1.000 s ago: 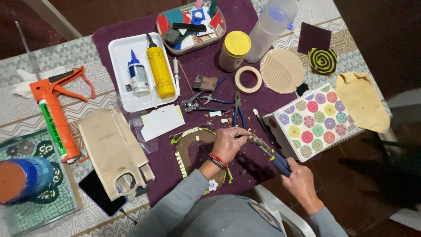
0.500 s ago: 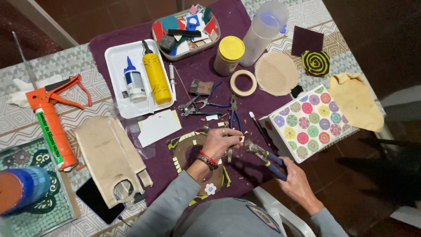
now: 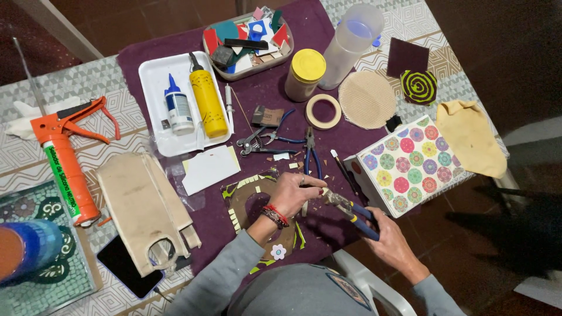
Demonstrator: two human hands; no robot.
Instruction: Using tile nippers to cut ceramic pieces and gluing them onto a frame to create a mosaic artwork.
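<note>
Left hand [image 3: 293, 193]: resting on the brown mosaic base [image 3: 252, 205], fingers curled & pinching a small tile bit at the nipper head; bit itself too small to make out. Red bracelet at wrist.
Right hand [image 3: 389, 237]: clenching round the blue handles of the tile nippers [image 3: 351, 210], head pointing twd the left fingertips.
Mosaic base: lying on the purple cloth [image 3: 281, 105] at the near desk edge, ring-shaped w/ a round hole, pale tile pieces sitting along its left rim, green strips round it. Small chips lying scattered just beside the nippers.
Spare pliers [image 3: 310, 149]: 2 more pairs lying on the cloth just above the left hand, blue handles, not being touched.
White tray [image 3: 152, 76]: sitting upper left on cloth, holding a white glue bottle [image 3: 177, 108] & a yellow bottle [image 3: 208, 102] side by side.
Tile tub [image 3: 249, 38]: at far edge, holding mixed coloured offcuts.
Jars: yellow-lidded jar [image 3: 305, 73] standing next to a clear plastic jug [image 3: 354, 44]; tape roll [image 3: 324, 111] lying flat just below them.
Patterned box [image 3: 410, 164]: coloured circles on top, sitting right of the nippers, near the right hand.
Caulking gun [image 3: 61, 158]: orange, lying on the desk [image 3: 105, 82] far left, well apart from both hands.
Beige cloth bag [image 3: 143, 210]: lying flat btwn gun & mosaic base.
</note>
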